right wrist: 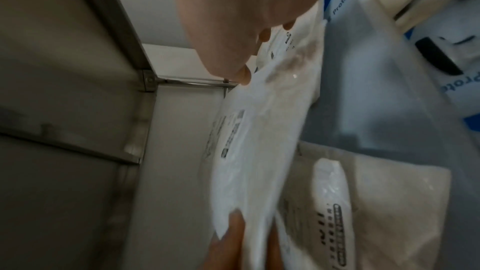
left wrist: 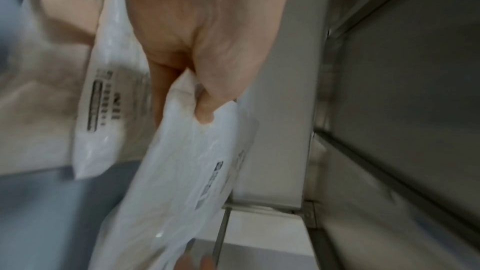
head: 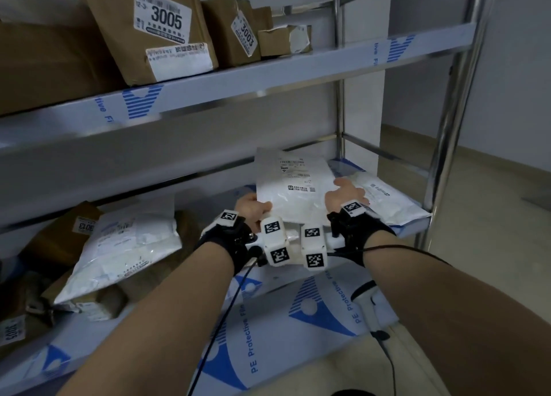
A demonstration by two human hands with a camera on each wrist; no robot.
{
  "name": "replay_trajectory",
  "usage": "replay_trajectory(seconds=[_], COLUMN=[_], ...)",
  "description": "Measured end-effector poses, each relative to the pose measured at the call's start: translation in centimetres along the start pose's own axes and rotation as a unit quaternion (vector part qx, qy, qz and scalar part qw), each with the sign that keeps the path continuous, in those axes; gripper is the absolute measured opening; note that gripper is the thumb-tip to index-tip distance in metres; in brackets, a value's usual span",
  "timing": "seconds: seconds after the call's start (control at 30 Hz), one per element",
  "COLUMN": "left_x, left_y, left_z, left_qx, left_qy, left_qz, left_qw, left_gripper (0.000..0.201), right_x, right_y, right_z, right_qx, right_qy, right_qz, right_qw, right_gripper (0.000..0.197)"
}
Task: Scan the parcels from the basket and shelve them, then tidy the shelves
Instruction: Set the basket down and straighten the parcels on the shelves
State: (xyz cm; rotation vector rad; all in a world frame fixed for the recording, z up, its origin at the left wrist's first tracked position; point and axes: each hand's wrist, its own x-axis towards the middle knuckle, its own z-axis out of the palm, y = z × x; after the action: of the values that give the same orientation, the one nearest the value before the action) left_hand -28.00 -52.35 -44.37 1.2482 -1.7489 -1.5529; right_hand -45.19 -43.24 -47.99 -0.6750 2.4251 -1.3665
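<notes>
The left hand (head: 250, 208) pinches the near left corner of a white parcel (head: 293, 187), thumb on top. The right hand (head: 343, 194) lies on the parcel's right edge; whether this grip is closed I cannot tell. The parcel is over the middle shelf (head: 417, 225), partly above another white bag (head: 387, 199). Both wrist views are blurred. A scanner (head: 369, 306) lies on the lower shelf.

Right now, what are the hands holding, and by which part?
A white mailer bag: left hand pinches its near-left corner, right hand grips its right edge.
</notes>
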Motion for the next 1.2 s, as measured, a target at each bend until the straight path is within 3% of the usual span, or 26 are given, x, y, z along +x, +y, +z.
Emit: replay_trajectory(seconds=[0.1,0.17,0.23,0.3,0.47,0.53,0.63,0.73,0.83,0.97,1.1,1.2], left_x=[0.5,0.8,1.0,0.9,0.5,0.2,-0.1,0.9,0.9,0.1,-0.7,-0.9], left_y=[-0.6,-1.3,-1.9,-2.1,-1.7,-1.2,-0.4,-0.3,-1.2,-2.6,-3.7,-3.9], left_z=[2.8,3.9,4.3,3.9,1.6,0.4,-2.1,-5.2,-7.6,-8.4,-8.2,-8.7], left_qx=[0.078,0.125,0.15,0.138,0.11,0.064,0.055,0.138,0.206,0.218,0.208,0.223], left_qy=[-0.084,-0.122,-0.133,-0.174,-0.273,-0.232,-0.082,0.018,-0.002,-0.06,-0.066,-0.064], left_qz=[-0.018,-0.027,-0.031,-0.05,-0.114,-0.101,-0.034,-0.003,-0.059,-0.105,-0.072,-0.082], left_qw=[0.993,0.984,0.979,0.974,0.949,0.965,0.995,0.99,0.977,0.969,0.973,0.969], left_gripper=[0.026,0.016,0.007,0.018,0.018,0.023,0.014,0.011,0.014,0.007,0.036,0.024], right_x=[0.5,0.4,0.5,1.2,1.5,1.5,0.6,-0.5,-2.1,-2.2,-2.7,-3.9], right_y=[-0.6,-0.7,-0.3,0.3,1.3,1.6,0.5,-0.9,-2.2,-2.5,-2.5,-2.7], right_z=[0.1,0.1,0.4,0.3,-0.5,-1.0,-0.7,0.2,1.9,3.0,2.3,2.6], right_qx=[-0.042,-0.004,-0.106,-0.125,0.107,0.148,0.152,0.173,0.187,0.07,-0.009,-0.062], right_qy=[-0.029,-0.028,-0.131,-0.162,-0.189,-0.192,-0.23,-0.267,-0.313,-0.348,-0.307,-0.266], right_qz=[0.058,0.037,-0.013,-0.006,0.058,0.075,0.066,0.065,0.083,0.057,0.033,0.026], right_qw=[0.997,0.999,0.986,0.979,0.974,0.967,0.959,0.946,0.927,0.933,0.951,0.962], right_gripper=[0.046,0.03,0.025,0.027,0.005,0.022,0.041,0.037,0.022,0.046,0.021,0.02])
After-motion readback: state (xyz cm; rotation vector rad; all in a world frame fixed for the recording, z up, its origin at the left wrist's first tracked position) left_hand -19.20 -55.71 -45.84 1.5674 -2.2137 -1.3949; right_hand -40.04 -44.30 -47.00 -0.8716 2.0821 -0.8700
